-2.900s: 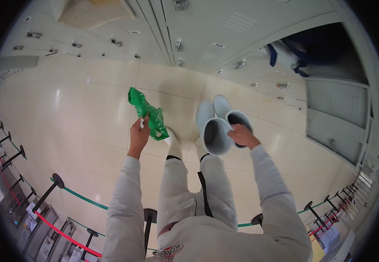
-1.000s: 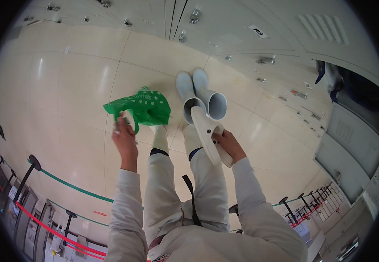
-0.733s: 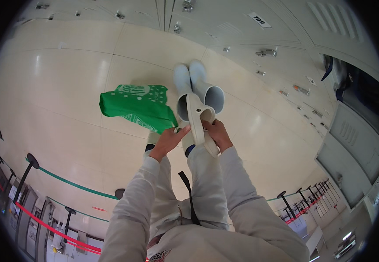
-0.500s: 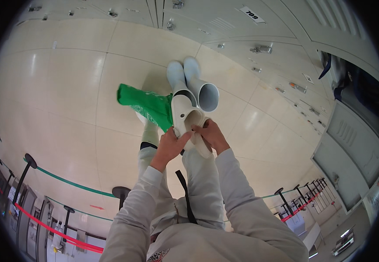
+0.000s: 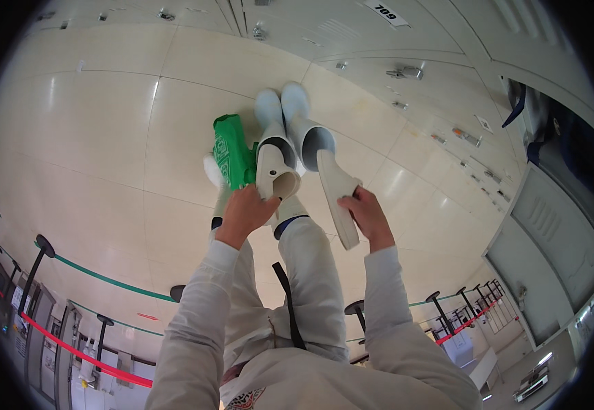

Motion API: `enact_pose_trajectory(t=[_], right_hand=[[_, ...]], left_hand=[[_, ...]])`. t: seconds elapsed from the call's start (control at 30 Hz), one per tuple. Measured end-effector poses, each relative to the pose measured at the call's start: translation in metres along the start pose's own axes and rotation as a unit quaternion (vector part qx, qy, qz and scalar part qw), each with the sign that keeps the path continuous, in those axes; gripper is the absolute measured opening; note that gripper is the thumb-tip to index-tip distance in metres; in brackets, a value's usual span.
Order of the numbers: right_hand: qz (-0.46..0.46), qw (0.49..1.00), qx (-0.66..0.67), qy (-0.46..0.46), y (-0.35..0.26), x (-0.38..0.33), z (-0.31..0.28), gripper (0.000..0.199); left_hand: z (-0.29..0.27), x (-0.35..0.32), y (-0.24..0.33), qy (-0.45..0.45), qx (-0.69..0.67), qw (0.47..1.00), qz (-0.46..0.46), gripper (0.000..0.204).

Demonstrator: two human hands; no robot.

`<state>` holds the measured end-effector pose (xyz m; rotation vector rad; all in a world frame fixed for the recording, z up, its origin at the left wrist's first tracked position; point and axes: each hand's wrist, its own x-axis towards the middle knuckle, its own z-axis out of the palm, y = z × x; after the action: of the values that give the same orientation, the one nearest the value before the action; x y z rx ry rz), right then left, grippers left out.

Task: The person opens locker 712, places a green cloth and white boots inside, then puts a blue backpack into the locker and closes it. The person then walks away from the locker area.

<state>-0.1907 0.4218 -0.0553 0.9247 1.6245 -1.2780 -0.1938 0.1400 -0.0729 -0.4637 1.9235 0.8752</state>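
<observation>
clog (image 5: 270, 164) in left grip (image 5: 247, 212), other clog (image 5: 336, 191) in right grip (image 5: 368, 215)

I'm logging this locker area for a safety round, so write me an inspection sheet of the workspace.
Surface: glossy pale floor tiles, with white boots standing on them.
Things in hand: white left clog and bunched green bag; white right clog, apart from the left one.
Left hand: grips left clog and bag.
Right hand: grips right clog.
Clutter: white patch on the floor, too small to identify.
Cables: nothing seen.
Surroundings: grey lockers, one open compartment with dark contents; black posts carrying red belts and green belts.
</observation>
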Motion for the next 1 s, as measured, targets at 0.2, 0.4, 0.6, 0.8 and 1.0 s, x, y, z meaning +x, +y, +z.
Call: enact_pose_trajectory(t=[0.2,0.4,0.6,0.8,1.0], right_hand=[[0.012,0.997,0.071,-0.012,0.032,0.152,-0.013,0.032],[-0.114,0.96,-0.178,0.186,0.015,0.144,0.029,0.048],[-0.184,0.899,-0.339,0.206,0.042,0.127,0.084,0.099],[-0.193,0.866,-0.403,0.223,0.042,0.204,0.107,0.088],[-0.187,0.812,-0.504,0.227,0.033,0.157,0.114,0.08]], left_hand=[[0.04,0.071,0.004,-0.01,0.042,0.999,0.013,0.043],[0.056,0.127,-0.014,0.125,0.081,0.989,0.009,0.073],[0.004,0.069,-0.054,0.169,0.011,0.985,0.032,0.039],[-0.072,-0.016,-0.071,0.188,-0.034,0.981,0.018,0.022],[-0.087,-0.041,-0.088,0.222,-0.034,0.974,-0.006,0.02]])
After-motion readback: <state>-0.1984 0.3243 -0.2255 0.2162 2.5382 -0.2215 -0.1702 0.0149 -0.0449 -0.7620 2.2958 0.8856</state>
